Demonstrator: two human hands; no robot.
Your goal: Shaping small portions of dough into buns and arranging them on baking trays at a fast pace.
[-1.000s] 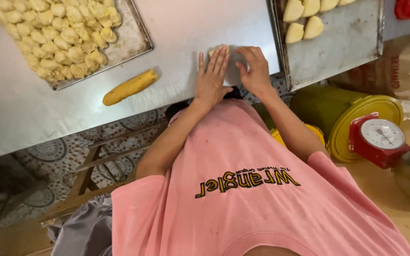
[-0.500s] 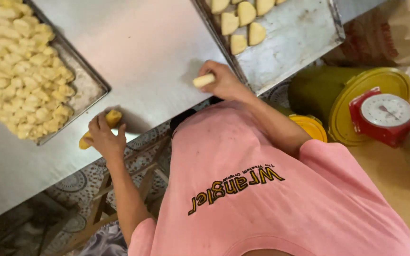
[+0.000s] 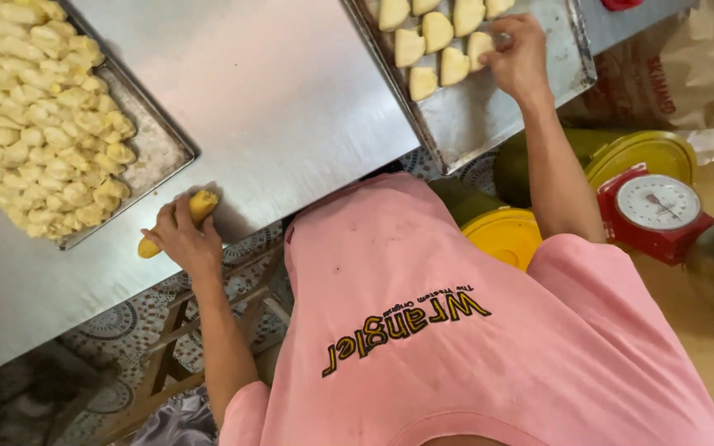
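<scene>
We look down past a pink shirt (image 3: 473, 330) onto a steel counter (image 3: 274, 107). Our left hand (image 3: 182, 235) sits at the near edge of the counter, its fingers (image 3: 177, 216) curled around a yellow dough roll (image 3: 177, 223); one end of the roll pokes out past the hand over the counter's edge, the other lies on the steel. Just left and far of it stands a tray (image 3: 154, 153) heaped with small yellow dough pieces (image 3: 35, 116), its near right corner bare, its left and far parts cut off by the frame. Between this tray and the right tray (image 3: 497, 124) the counter is open and bare. Our right hand (image 3: 518, 58) reaches onto the right tray, fingers (image 3: 496, 48) bent down onto a pale pastry (image 3: 479, 48) at the end of a row of shaped pastries (image 3: 431, 41); whether they pinch it or only press it we cannot tell. That tray's near corner overhangs the counter edge. Below, to the right, sit a yellow lid (image 3: 502, 235) and a red scale (image 3: 654, 211), half hidden by our arm.
</scene>
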